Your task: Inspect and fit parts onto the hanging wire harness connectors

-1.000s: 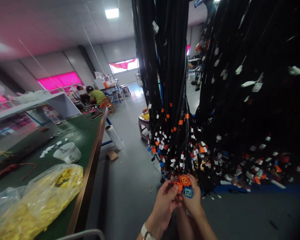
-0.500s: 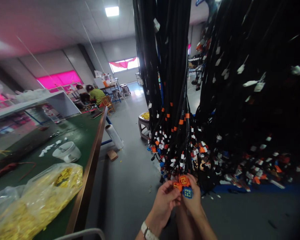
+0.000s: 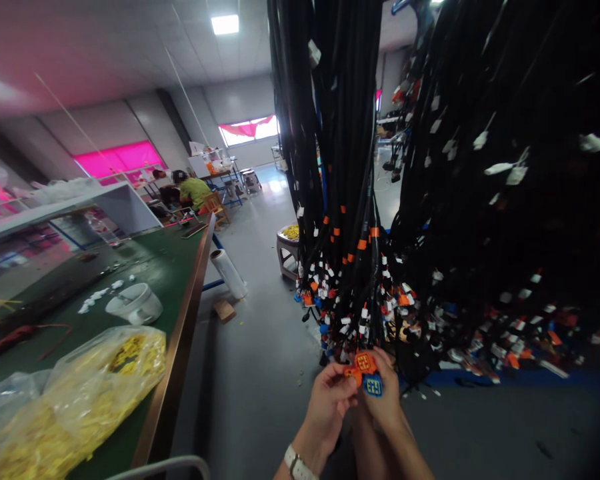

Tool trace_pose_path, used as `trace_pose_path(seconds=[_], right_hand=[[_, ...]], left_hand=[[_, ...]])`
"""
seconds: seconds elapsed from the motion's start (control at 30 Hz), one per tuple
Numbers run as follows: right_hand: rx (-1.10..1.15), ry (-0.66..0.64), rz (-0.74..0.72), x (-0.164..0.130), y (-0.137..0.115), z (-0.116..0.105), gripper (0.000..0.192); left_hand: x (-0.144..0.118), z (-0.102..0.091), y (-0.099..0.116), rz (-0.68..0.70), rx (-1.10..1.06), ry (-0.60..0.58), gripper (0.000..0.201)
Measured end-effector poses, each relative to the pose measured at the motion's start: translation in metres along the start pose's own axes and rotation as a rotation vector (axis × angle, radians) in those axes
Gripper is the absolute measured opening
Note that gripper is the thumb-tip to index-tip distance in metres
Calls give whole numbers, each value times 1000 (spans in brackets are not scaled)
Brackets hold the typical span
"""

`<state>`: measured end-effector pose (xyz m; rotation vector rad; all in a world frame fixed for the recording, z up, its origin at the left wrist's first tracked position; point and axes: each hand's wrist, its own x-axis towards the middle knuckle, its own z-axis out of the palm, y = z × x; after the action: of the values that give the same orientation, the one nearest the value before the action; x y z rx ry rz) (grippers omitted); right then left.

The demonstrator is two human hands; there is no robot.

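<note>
We grip orange connector w/ left hand, blue connector pinched in right hand; both raised slightly, nearer hanging harness.

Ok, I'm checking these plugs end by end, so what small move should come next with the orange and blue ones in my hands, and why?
Probably tilt the orange connector toward you. The right hand pinches it together with the blue connector, while the left hand touches its left side, and both faces look small and dim below the hanging black cables.
</note>
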<state>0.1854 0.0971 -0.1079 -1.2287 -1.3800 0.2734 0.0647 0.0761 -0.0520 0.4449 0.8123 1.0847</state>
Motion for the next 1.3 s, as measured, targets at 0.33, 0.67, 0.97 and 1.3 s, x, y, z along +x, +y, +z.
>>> trace_pose_path(seconds=[0.33, 0.67, 0.97, 1.3], right_hand=[[-10, -34, -9, 0, 1, -3, 25], [-33, -42, -42, 2, -4, -6, 25], [-10, -39, -44, 2, -8, -6, 26], [-23, -25, -38, 1, -3, -5, 26]], left_hand=[[-1, 6, -5, 76, 19, 40, 37], [-9, 0, -10, 67, 5, 40, 33], [-3, 0, -9, 119, -70, 18, 25], [-4, -2, -11, 72, -92, -34, 23]])
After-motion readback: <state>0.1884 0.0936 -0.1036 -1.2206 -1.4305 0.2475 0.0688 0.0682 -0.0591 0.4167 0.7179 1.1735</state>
